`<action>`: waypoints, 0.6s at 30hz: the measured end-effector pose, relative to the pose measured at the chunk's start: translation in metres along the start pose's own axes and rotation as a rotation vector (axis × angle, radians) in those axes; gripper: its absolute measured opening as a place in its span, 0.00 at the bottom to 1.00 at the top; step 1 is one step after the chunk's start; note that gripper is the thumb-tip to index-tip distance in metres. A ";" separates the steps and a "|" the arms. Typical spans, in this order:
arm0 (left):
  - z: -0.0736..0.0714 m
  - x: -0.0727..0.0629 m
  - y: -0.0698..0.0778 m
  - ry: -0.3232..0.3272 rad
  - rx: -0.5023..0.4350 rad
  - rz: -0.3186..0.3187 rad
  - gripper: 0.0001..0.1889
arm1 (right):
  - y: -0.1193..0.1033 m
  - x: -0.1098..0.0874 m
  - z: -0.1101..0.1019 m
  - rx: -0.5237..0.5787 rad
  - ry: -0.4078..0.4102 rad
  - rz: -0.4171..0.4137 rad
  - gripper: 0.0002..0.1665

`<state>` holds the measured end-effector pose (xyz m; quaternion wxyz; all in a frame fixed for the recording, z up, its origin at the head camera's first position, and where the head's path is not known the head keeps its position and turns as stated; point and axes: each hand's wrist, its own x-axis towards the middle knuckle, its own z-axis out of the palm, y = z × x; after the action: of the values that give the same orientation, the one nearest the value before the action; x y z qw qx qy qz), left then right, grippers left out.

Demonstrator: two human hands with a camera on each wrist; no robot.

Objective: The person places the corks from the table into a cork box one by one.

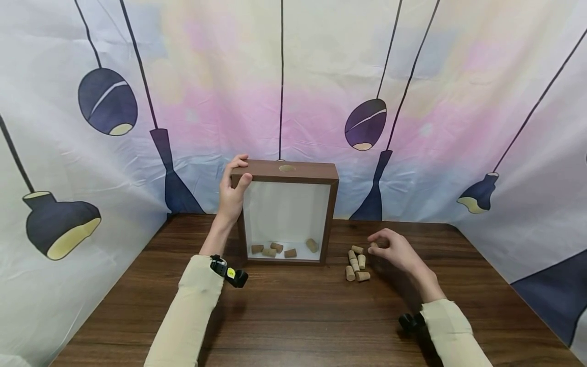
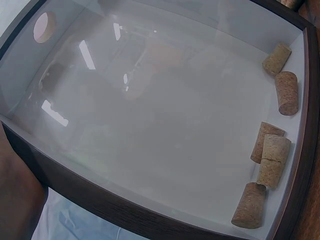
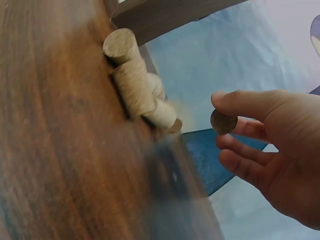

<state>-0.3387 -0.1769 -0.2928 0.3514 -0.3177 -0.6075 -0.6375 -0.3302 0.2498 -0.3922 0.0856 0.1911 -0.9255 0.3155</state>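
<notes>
A brown-framed shadow box [image 1: 302, 174] with a clear front stands upright on the table. My left hand [image 1: 232, 196] grips its upper left corner, thumb on the front and fingers over the top. Several corks [image 1: 290, 253] lie inside along the bottom, and the left wrist view shows them behind the clear pane. A round hole [image 1: 287, 168] is in the top of the frame. Between thumb and fingers my right hand [image 1: 398, 251] pinches a cork [image 3: 223, 122], held in the air beside a group of loose corks [image 1: 353, 261].
The loose corks sit on the dark wooden table [image 1: 293, 316], just right of the box. Behind the table hangs a cloth backdrop [image 1: 312, 102] printed with lamps; it also runs along both sides.
</notes>
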 end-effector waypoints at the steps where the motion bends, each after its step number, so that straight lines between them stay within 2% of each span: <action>1: 0.000 0.000 0.000 -0.001 -0.001 0.000 0.39 | -0.002 0.000 -0.001 -0.001 0.006 -0.007 0.15; 11: -0.001 0.000 0.000 0.005 0.005 -0.003 0.38 | -0.025 0.004 -0.009 -0.003 0.080 -0.140 0.16; 18: -0.001 0.000 0.002 -0.007 0.013 -0.005 0.36 | -0.048 0.003 -0.017 -0.015 0.125 -0.167 0.22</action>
<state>-0.3371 -0.1780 -0.2922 0.3497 -0.3159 -0.6138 -0.6333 -0.3127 0.2245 -0.3516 0.1706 0.2470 -0.9015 0.3119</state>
